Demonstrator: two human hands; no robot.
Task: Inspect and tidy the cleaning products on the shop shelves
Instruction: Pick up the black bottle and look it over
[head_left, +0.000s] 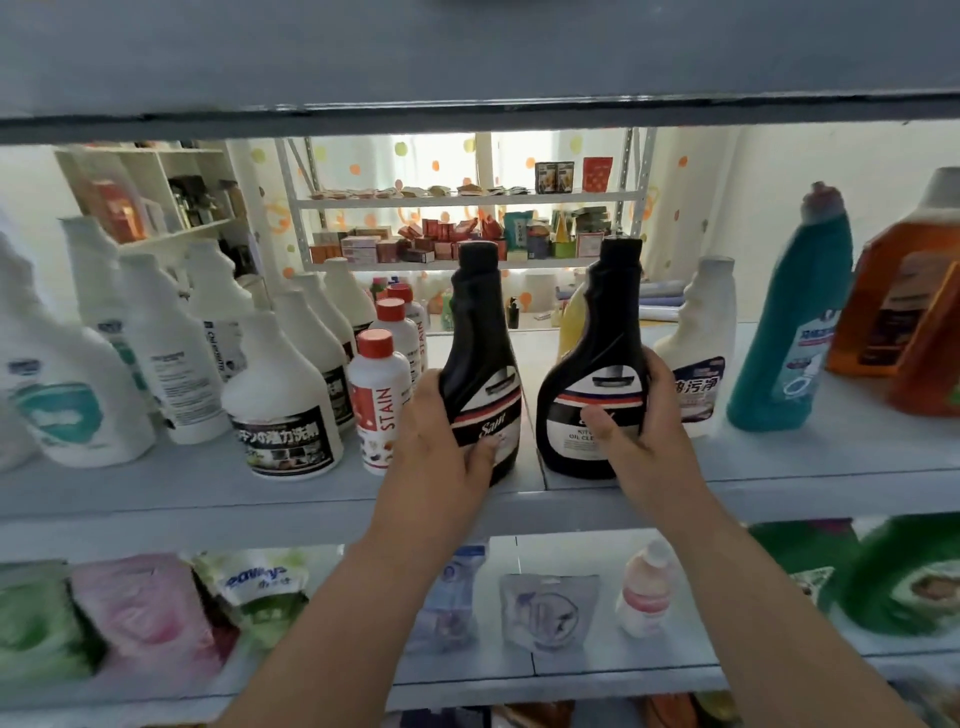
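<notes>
- Black left bottle (480, 338): lower body grasped by the left hand (441, 441) from its left side.
- Black right bottle (597, 358): just beside it on the shelf (779, 483), lower body grasped by the right hand (647, 415).

Bright backlight, dim foreground, soft blur, edges warped

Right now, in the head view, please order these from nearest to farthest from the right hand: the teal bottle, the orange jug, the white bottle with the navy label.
1. white bottle with the navy label: just right of the right hand, behind its fingers.
2. teal bottle: further right.
3. orange jug: at the far right edge of the view.
</notes>
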